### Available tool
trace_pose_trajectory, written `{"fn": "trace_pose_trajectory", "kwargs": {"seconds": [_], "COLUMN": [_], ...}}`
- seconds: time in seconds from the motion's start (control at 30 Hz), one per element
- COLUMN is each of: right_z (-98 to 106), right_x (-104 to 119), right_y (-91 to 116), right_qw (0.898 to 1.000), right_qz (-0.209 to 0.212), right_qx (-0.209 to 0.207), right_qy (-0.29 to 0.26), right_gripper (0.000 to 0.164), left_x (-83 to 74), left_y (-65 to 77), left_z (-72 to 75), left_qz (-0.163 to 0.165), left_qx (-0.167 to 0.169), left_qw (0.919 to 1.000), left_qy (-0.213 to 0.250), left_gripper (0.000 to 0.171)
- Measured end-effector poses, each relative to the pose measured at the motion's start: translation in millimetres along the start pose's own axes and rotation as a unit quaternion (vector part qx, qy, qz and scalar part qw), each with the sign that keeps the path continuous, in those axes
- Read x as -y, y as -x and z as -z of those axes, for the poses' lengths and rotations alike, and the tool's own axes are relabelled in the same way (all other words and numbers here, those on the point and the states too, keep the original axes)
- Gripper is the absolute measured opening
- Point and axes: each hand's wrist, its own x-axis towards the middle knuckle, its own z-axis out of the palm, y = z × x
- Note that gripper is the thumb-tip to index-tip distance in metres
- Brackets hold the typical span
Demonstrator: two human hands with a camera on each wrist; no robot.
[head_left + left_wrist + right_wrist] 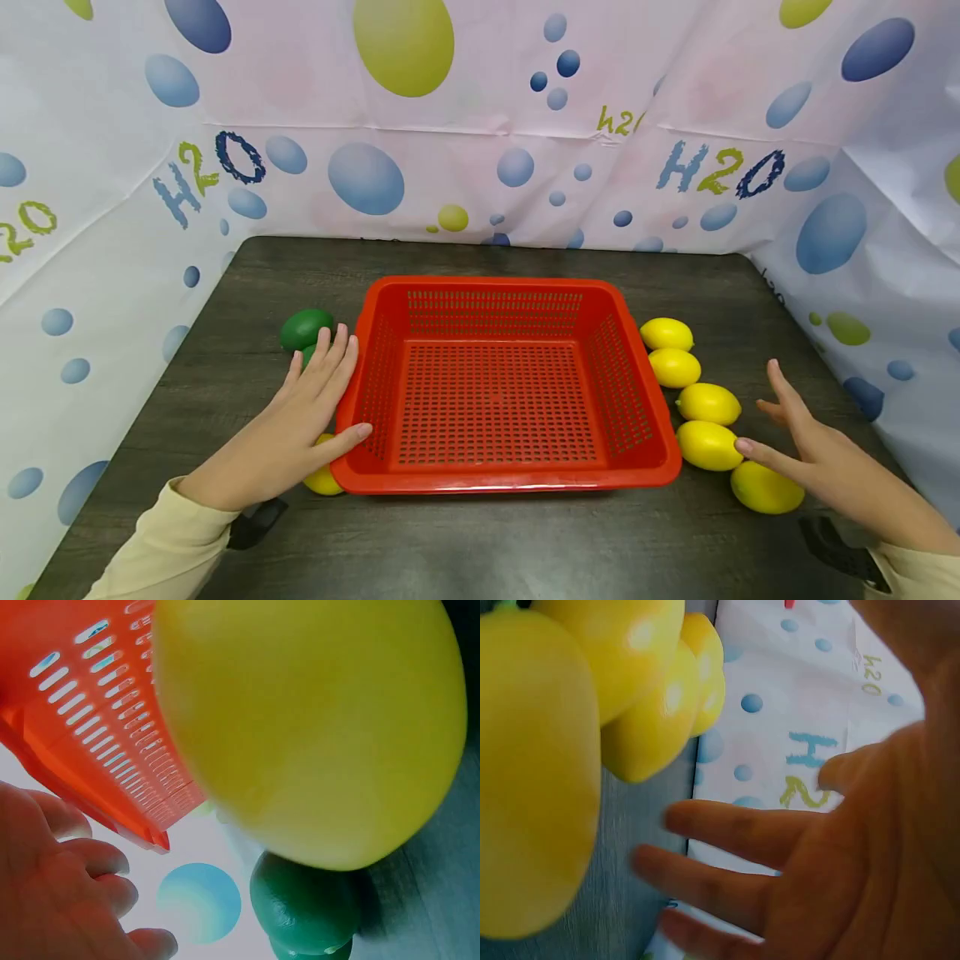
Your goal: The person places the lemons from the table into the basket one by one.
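A rectangular red plastic basket with slotted walls (502, 482) stands in the centre of the frame on a dark wood-grain tabletop (450, 546), its perforated floor showing. The person's left hand (303, 421) is at the basket's left rim, its fingers extended and fairly close together, the thumb spread away over the rim; whether it touches the plastic cannot be told. Behind that hand, at centre left, are 2 glossy dark green oval fruits (306, 328), 1 mostly hidden, and below them 1 yellow rounded fruit (324, 481), partly covered by the hand.

Along the basket's right side, 5 bright yellow lemon-shaped fruits (708, 404) form a slanting line toward the lower right. The right hand (817, 450) is just beside them, fingers spread and grasping nothing. A white sheet with blue and green spots (480, 100) fills the upper frame.
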Motion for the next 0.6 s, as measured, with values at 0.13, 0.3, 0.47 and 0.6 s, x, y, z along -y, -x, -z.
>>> {"fn": "trace_pose_trajectory", "kwargs": {"seconds": [0.13, 0.3, 0.47, 0.6], "right_z": [-2, -9, -16, -19], "right_x": [-6, -13, -20, -23], "right_y": [4, 8, 9, 9], "right_qw": [1.000, 1.000, 1.000, 0.999], "right_qz": [-0.010, -0.011, -0.001, 0.016], "right_qx": [0.015, 0.016, 0.022, 0.028], "right_qy": [0.004, -0.003, -0.007, -0.004], "right_gripper": [0.115, 0.110, 0.090, 0.080], "left_x": [3.0, 5.9, 8.6, 10.1], "left_y": [-0.2, -1.3, -2.9, -2.4], "left_z": [-3.3, -7.9, -11.8, -14.3], "left_qz": [0.000, -0.003, -0.008, -0.006], "left_qx": [0.000, -0.014, -0.034, -0.043], "left_qw": [0.9998, 0.9989, 0.9979, 0.9968], "left_qy": [0.017, 0.044, 0.055, 0.067], "left_gripper": [0.093, 0.092, 0.091, 0.091]}}
